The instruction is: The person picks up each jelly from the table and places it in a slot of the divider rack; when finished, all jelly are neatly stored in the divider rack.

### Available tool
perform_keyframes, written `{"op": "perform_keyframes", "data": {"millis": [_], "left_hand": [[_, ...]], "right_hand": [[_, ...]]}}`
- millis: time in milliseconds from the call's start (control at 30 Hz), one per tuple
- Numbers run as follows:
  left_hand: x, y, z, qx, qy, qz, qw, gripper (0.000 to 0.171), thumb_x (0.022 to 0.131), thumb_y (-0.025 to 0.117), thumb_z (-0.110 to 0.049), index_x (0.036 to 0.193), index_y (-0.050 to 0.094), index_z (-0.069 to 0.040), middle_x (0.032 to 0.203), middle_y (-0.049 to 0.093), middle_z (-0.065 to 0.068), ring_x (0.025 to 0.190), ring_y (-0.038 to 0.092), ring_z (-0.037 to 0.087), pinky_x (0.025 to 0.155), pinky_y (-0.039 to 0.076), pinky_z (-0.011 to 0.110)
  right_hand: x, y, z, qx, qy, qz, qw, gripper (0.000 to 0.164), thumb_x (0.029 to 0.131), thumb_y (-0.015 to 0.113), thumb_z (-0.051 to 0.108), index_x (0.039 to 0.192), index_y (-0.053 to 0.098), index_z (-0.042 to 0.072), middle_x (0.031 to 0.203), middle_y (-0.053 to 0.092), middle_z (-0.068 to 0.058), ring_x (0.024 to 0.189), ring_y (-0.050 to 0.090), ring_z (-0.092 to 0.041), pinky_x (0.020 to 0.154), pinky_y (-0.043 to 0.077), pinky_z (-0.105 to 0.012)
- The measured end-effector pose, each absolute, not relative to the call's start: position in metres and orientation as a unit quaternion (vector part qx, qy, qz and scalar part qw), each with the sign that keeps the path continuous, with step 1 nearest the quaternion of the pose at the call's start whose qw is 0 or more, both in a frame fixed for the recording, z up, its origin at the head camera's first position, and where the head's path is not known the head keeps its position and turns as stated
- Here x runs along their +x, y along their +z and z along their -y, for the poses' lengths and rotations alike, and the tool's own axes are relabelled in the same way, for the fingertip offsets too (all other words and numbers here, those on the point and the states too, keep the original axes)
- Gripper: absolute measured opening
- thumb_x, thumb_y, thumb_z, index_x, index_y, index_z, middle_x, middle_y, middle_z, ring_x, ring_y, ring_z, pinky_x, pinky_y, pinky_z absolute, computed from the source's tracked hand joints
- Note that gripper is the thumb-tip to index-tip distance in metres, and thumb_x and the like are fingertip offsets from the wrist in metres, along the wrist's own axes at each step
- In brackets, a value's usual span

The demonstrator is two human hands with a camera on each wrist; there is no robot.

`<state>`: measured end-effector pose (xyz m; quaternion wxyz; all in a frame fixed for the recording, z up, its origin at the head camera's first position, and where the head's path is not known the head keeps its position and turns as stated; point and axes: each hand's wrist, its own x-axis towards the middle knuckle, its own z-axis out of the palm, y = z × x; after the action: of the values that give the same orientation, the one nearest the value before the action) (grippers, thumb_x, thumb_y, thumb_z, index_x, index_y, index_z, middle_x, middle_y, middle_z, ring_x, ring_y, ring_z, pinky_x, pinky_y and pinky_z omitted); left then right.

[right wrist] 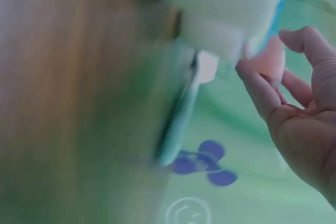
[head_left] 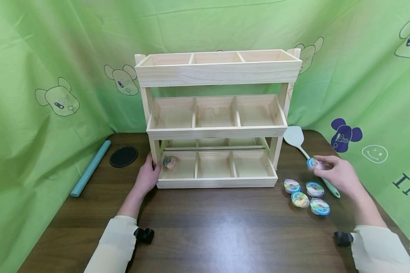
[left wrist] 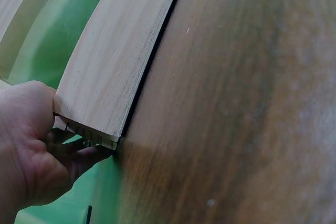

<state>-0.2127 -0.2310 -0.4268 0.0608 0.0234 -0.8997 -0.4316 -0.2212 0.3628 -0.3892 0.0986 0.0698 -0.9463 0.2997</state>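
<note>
A three-tier wooden rack (head_left: 218, 132), each tier split into three compartments, stands on the table. My left hand (head_left: 147, 175) grips the left end of its bottom tier; the left wrist view shows the thumb and fingers around the wooden corner (left wrist: 100, 103). One jelly cup (head_left: 169, 162) lies in the bottom tier's left compartment. To the right of the rack, my right hand (head_left: 338, 172) pinches another jelly cup (head_left: 315, 163) above the spatula's handle. Several blue-rimmed jelly cups (head_left: 300, 199) rest on the table below that hand. In the right wrist view, a nearby cup is blurred.
A spatula (head_left: 294, 135) with a white head and pale green handle lies right of the rack. On the left are a black round disc (head_left: 123, 156) and a light blue rod (head_left: 90, 168). A green curtain (head_left: 54, 57) hangs around the dark wooden table (head_left: 205, 227).
</note>
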Motion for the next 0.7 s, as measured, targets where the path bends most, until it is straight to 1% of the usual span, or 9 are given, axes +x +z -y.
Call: {"op": "perform_keyframes", "data": {"millis": [67,133,233,400,467,567,633,700], "left_hand": [[-0.213,-0.427,0.231,0.024,-0.432,0.9,0.062,0.064,0.107,0.044,-0.019,0.16,0.013,0.002,0.145,0.044,0.037,0.127,0.051,0.046,0.104,0.042,0.057],[-0.213,-0.427,0.231,0.025,-0.431,0.9,0.063,0.065,0.107,0.045,-0.019,0.16,0.013,0.002,0.145,0.044,0.037,0.126,0.052,0.046,0.104,0.042,0.057],[-0.212,-0.427,0.231,0.027,-0.432,0.899,0.06,0.065,0.107,0.044,-0.019,0.16,0.013,0.002,0.145,0.044,0.037,0.126,0.052,0.046,0.104,0.042,0.057],[-0.212,-0.425,0.23,0.028,-0.431,0.9,0.054,0.065,0.107,0.044,-0.02,0.16,0.011,0.001,0.146,0.043,0.037,0.127,0.051,0.046,0.104,0.042,0.057],[-0.212,-0.425,0.23,0.029,-0.43,0.901,0.053,0.066,0.107,0.044,-0.02,0.16,0.011,0.001,0.147,0.042,0.037,0.129,0.05,0.046,0.105,0.041,0.057],[-0.212,-0.425,0.23,0.031,-0.431,0.901,0.051,0.066,0.107,0.043,-0.02,0.16,0.011,0.0,0.148,0.041,0.037,0.13,0.048,0.046,0.106,0.04,0.057],[-0.212,-0.425,0.23,0.032,-0.431,0.9,0.051,0.066,0.107,0.043,-0.021,0.161,0.011,0.0,0.148,0.041,0.036,0.13,0.049,0.046,0.106,0.04,0.057],[-0.212,-0.425,0.23,0.031,-0.431,0.9,0.049,0.066,0.107,0.043,-0.02,0.161,0.01,0.0,0.148,0.04,0.037,0.129,0.049,0.046,0.106,0.041,0.057]], "right_hand": [[-0.218,-0.383,-0.354,0.081,0.31,0.941,0.111,0.049,0.087,0.079,0.018,0.127,0.066,-0.006,0.115,0.066,-0.03,0.086,0.052,0.004,0.07,0.042,-0.019],[-0.216,-0.376,-0.345,0.093,0.32,0.935,0.118,0.048,0.086,0.08,0.017,0.127,0.067,-0.005,0.116,0.066,-0.028,0.086,0.05,0.01,0.071,0.042,-0.015],[-0.213,-0.369,-0.332,0.111,0.329,0.93,0.122,0.048,0.086,0.081,0.018,0.127,0.068,-0.003,0.117,0.066,-0.025,0.088,0.047,0.015,0.073,0.041,-0.012],[-0.209,-0.36,-0.313,0.136,0.344,0.922,0.117,0.047,0.086,0.082,0.02,0.125,0.069,-0.001,0.121,0.066,-0.023,0.095,0.046,0.014,0.077,0.04,-0.008],[-0.207,-0.358,-0.306,0.148,0.353,0.917,0.114,0.044,0.086,0.082,0.018,0.124,0.07,0.0,0.119,0.066,-0.02,0.094,0.049,0.014,0.077,0.041,-0.006],[-0.206,-0.354,-0.295,0.166,0.362,0.911,0.106,0.043,0.086,0.082,0.016,0.125,0.07,0.001,0.114,0.067,-0.015,0.092,0.054,0.013,0.076,0.045,-0.009],[-0.205,-0.352,-0.287,0.172,0.361,0.911,0.098,0.043,0.086,0.082,0.016,0.125,0.07,0.003,0.111,0.067,-0.011,0.091,0.059,0.008,0.075,0.048,-0.012],[-0.203,-0.351,-0.28,0.177,0.365,0.91,0.088,0.043,0.086,0.082,0.016,0.125,0.07,0.003,0.11,0.066,-0.009,0.095,0.064,-0.002,0.074,0.05,-0.014]]}}
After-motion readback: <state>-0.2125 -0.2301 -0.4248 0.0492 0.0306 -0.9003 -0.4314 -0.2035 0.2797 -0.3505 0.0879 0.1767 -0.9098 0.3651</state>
